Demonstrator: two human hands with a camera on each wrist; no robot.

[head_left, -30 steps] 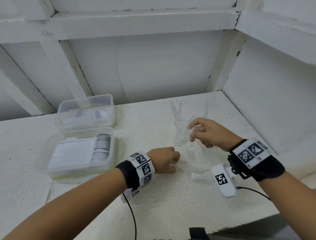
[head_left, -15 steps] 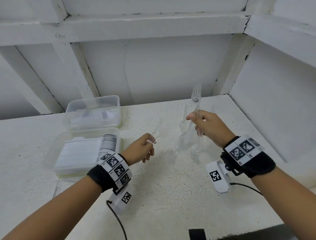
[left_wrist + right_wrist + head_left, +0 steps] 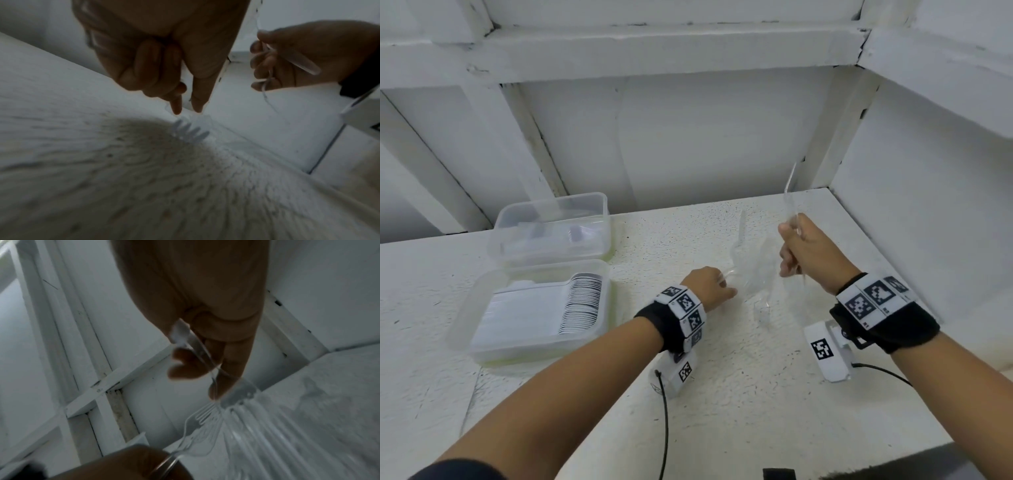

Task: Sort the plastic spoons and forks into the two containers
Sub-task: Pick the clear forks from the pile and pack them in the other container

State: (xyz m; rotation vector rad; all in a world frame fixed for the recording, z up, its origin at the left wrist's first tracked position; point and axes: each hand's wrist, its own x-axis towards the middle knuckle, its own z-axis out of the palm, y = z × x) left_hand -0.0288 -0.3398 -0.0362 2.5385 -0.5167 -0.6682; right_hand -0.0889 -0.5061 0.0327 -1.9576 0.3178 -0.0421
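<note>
A loose pile of clear plastic cutlery [image 3: 755,274] lies on the white table, right of centre. My left hand [image 3: 726,284] is at the pile's left edge. In the left wrist view its thumb and index finger [image 3: 176,107] pinch a clear fork [image 3: 190,132], the other fingers curled. My right hand [image 3: 789,240] is raised over the pile's right side and grips another clear fork [image 3: 789,192] upright, seen edge-on. Two clear containers stand at the left: the far one [image 3: 551,200] holds a few clear pieces, and the near one [image 3: 458,329] holds a stack of white cutlery [image 3: 582,305].
A white wall [image 3: 928,205] closes the table's right side and a panelled wall runs along the back. Black cables [image 3: 664,428] trail from both wrist cameras toward the front edge. Bare tabletop [image 3: 739,394] lies between my forearms.
My right hand lifted a fork off the pile and now holds it upright, turned edge-on. My left hand rose to the left with a clear piece, then came back to the pile.
</note>
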